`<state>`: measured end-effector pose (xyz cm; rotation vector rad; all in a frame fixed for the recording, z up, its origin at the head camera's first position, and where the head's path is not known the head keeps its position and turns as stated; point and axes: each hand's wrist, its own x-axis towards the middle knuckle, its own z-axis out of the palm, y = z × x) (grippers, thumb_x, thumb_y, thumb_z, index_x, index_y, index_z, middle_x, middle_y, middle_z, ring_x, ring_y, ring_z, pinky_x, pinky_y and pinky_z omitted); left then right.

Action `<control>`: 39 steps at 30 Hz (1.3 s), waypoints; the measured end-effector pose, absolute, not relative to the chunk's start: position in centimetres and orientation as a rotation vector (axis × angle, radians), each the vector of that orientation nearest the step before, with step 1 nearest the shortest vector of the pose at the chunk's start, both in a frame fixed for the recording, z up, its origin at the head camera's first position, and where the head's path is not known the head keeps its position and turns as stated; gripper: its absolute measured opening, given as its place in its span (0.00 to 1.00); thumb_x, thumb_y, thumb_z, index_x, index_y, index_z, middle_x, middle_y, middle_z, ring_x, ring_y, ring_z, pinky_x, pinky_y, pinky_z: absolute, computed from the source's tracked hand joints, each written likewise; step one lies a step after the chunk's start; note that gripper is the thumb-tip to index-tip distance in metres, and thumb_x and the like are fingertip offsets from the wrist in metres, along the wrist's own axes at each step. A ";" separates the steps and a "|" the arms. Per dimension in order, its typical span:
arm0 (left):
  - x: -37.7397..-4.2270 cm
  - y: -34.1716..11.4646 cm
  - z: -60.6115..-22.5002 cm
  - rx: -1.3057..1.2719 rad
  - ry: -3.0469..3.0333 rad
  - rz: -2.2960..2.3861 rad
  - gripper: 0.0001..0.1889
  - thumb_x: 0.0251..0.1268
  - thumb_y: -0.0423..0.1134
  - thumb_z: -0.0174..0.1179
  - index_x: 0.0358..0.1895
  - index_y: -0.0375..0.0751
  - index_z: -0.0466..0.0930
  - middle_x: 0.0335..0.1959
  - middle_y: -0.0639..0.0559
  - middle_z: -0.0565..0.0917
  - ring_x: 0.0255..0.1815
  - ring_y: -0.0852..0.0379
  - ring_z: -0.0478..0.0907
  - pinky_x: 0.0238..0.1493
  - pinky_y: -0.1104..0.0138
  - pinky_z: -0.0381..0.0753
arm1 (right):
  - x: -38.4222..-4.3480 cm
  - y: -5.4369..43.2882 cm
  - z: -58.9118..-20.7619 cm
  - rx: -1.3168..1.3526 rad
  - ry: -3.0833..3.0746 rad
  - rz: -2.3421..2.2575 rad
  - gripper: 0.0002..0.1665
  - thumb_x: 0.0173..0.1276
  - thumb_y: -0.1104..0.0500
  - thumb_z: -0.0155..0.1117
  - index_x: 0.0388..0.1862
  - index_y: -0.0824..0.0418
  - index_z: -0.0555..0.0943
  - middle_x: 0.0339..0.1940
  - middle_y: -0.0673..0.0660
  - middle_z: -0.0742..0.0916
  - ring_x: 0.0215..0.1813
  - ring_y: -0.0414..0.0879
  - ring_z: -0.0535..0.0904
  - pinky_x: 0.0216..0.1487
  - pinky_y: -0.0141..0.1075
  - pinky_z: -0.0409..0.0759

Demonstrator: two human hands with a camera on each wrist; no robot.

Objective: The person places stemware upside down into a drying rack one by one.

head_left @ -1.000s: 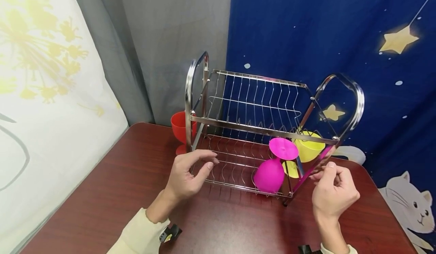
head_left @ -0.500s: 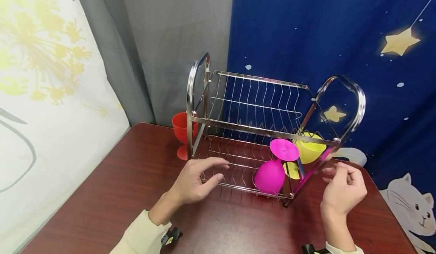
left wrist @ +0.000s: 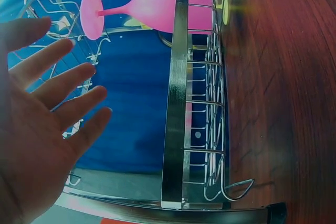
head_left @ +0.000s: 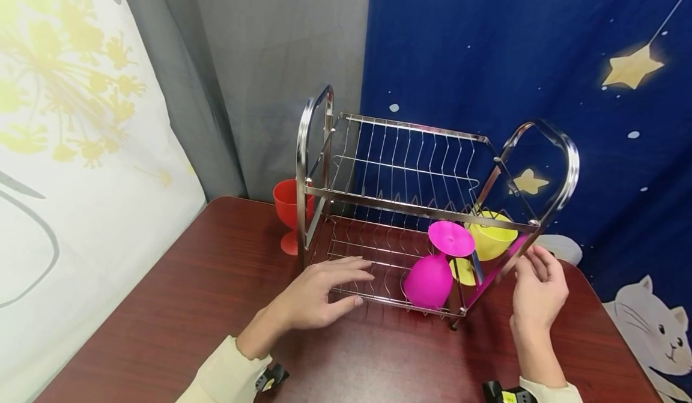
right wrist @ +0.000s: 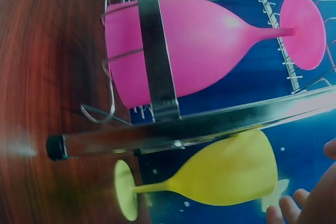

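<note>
A pink goblet (head_left: 429,280) stands upside down in the lower tier of a two-tier metal dish rack (head_left: 421,208), near its right end. My left hand (head_left: 319,292) hovers in front of the lower tier with fingers extended and nothing held. Just outside the rack's right end post is my right hand (head_left: 540,295), its fingers loosely bent. A yellow goblet (right wrist: 231,174) stands upright on the table beyond that post. In the right wrist view, the right hand's fingertips (right wrist: 289,208) show near the yellow goblet's bowl, with a gap between.
At the rack's left end a red goblet (head_left: 285,205) stands upright, partly behind the post. The reddish-brown table (head_left: 178,307) extends in front and to the left. Grey and blue curtains (head_left: 432,42) hang close behind the rack.
My left hand has shifted slightly right, its fingers straightening. My right hand first moved away from the rack's right end, then back toward it, its fingers loosening. The goblets stay put.
</note>
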<state>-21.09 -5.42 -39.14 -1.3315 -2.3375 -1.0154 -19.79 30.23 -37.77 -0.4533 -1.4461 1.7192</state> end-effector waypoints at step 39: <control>-21.1 -5.2 -39.4 -1.361 -2.567 -0.891 0.29 0.66 0.52 0.59 0.70 0.53 0.69 0.72 0.55 0.67 0.75 0.57 0.59 0.71 0.54 0.64 | -23.0 31.7 -40.9 -0.576 -2.117 1.394 0.38 0.57 0.55 0.74 0.64 0.53 0.65 0.59 0.59 0.77 0.54 0.45 0.66 0.58 0.37 0.66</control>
